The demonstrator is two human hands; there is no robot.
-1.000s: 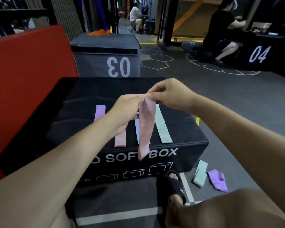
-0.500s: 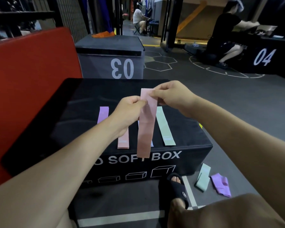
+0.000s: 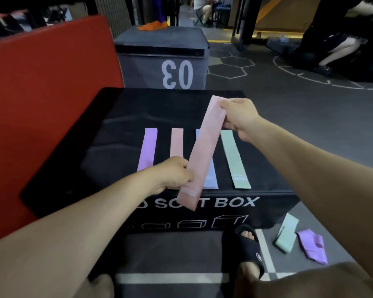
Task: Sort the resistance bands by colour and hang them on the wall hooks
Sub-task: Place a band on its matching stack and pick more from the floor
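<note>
I hold a pink resistance band (image 3: pixel 205 151) stretched diagonally above the black soft box (image 3: pixel 116 117). My right hand (image 3: pixel 238 117) pinches its upper end. My left hand (image 3: pixel 174 173) pinches it near the lower end, which hangs past the box's front edge. Flat on the box top lie a purple band (image 3: pixel 148 149), another pink band (image 3: pixel 177 143), a light blue band (image 3: pixel 210 179) mostly hidden behind the held one, and a green band (image 3: pixel 234 159). On the floor at the right lie a folded green band (image 3: pixel 286 235) and a folded purple band (image 3: pixel 312 246).
A red pad (image 3: pixel 41 93) stands at the left of the box. A grey box marked 03 (image 3: pixel 164 59) sits behind it. My sandalled foot (image 3: pixel 249 248) rests on the floor in front. A person sits at the far right (image 3: pixel 332 46). No wall hooks are in view.
My left hand has slid down from the band's top to near its lower end. The band now runs taut and diagonal between both hands instead of hanging straight down.
</note>
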